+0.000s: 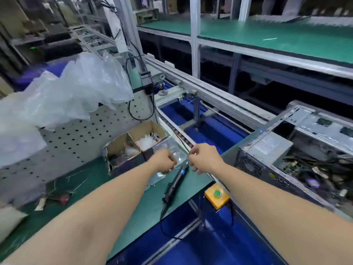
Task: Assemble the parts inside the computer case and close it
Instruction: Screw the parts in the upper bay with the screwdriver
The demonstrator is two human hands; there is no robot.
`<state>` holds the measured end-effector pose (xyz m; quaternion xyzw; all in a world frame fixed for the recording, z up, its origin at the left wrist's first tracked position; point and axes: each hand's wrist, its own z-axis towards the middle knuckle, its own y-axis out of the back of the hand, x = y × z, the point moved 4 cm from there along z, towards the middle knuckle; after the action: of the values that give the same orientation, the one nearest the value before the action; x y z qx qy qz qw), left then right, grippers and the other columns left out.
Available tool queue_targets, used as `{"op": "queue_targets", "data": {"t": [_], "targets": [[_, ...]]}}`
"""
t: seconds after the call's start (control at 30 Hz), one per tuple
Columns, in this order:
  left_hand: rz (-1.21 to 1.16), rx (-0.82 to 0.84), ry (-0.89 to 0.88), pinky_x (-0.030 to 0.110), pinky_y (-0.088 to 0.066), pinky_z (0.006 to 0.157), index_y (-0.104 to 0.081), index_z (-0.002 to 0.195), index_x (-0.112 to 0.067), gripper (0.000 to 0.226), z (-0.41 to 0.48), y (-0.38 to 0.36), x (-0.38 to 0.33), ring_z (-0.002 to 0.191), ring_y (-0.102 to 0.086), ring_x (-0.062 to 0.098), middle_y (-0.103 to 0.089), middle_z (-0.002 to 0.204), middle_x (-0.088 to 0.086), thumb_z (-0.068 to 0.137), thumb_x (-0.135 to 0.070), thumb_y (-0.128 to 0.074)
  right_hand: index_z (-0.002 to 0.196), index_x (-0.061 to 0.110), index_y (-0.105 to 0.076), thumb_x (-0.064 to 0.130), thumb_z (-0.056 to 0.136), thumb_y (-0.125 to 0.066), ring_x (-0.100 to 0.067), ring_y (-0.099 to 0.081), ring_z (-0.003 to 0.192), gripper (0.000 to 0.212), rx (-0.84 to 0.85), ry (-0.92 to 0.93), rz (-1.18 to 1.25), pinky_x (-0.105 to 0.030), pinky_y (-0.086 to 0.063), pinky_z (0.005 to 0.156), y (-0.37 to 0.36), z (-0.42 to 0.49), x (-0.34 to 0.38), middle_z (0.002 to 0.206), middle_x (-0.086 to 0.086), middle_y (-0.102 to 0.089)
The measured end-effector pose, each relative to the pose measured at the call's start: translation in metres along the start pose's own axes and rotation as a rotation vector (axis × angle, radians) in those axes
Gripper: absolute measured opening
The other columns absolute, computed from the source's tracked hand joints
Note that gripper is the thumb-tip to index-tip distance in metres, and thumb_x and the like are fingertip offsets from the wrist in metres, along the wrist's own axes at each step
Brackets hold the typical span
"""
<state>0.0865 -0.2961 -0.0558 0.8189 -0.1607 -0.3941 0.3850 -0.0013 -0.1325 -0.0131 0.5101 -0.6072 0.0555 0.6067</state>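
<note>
Bare forearms end in left hand (165, 161) and right hand (205, 157).

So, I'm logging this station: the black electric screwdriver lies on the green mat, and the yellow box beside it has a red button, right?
Not quite. The head view shows the button on the yellow box is green, not red. The black electric screwdriver does lie on the green mat beside it.
</note>
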Motion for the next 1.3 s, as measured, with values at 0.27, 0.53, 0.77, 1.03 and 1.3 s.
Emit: {"op": "queue_targets", "data": {"t": [0.27,0.53,0.77,1.03,1.3], "targets": [[0.148,0.041,0.053,0.039,-0.052,0.081,-0.053,0.109,-0.008,0.046,0.033,-0.094,0.091,0.097,-0.062,0.03,-0.06,0.108,0.014,0.087,-0.043,-0.072,0.097,0.014,-0.069,0.011,0.091,-0.054,-0.034,-0.075,0.084,0.016,0.008,-0.268,-0.013,-0.049,-0.065,0.074,-0.094,0.021,-0.055,0.093,-0.017,-0.074],[0.044,0.041,-0.092,0.037,-0.04,0.074,-0.045,0.112,-0.002,0.045,0.055,-0.117,0.092,0.095,-0.056,0.032,-0.053,0.11,0.016,0.089,-0.032,-0.069,0.136,0.022,-0.058,0.004,0.097,-0.049,-0.022,-0.061,0.103,0.045,-0.064,-0.201,-0.19,-0.032,-0.052,0.089,-0.103,0.01,-0.076,0.123,-0.006,-0.062],[-0.503,0.156,-0.273,0.024,-0.047,0.056,-0.051,0.089,-0.023,0.039,0.033,-0.046,0.033,0.062,-0.062,0.013,-0.064,0.079,0.001,0.064,-0.034,-0.079,0.159,0.048,-0.025,-0.01,0.087,-0.053,-0.023,-0.051,0.081,0.097,-0.187,0.144,-0.569,-0.037,-0.042,0.059,-0.055,0.0,-0.025,0.168,0.008,-0.011],[-0.869,0.343,-0.75,0.024,-0.048,0.065,-0.056,0.088,-0.01,0.031,-0.017,0.01,-0.142,0.073,-0.057,0.014,-0.059,0.081,0.0,0.067,-0.014,-0.078,0.132,0.018,-0.056,-0.002,0.082,-0.07,-0.038,-0.056,0.112,0.056,-0.759,0.117,-0.719,-0.042,-0.045,0.071,0.063,-0.053,0.025,0.164,-0.004,-0.032],[-1.056,0.612,-0.728,0.035,-0.045,0.074,-0.06,0.086,-0.005,0.015,-0.096,-0.056,-0.318,0.085,-0.056,0.026,-0.054,0.09,0.015,0.082,-0.018,-0.065,0.13,0.016,-0.058,0.004,0.083,-0.073,-0.039,-0.065,0.093,0.051,-1.095,0.004,-0.648,-0.042,-0.051,0.064,0.193,-0.179,-0.03,0.151,-0.003,-0.045]]}}
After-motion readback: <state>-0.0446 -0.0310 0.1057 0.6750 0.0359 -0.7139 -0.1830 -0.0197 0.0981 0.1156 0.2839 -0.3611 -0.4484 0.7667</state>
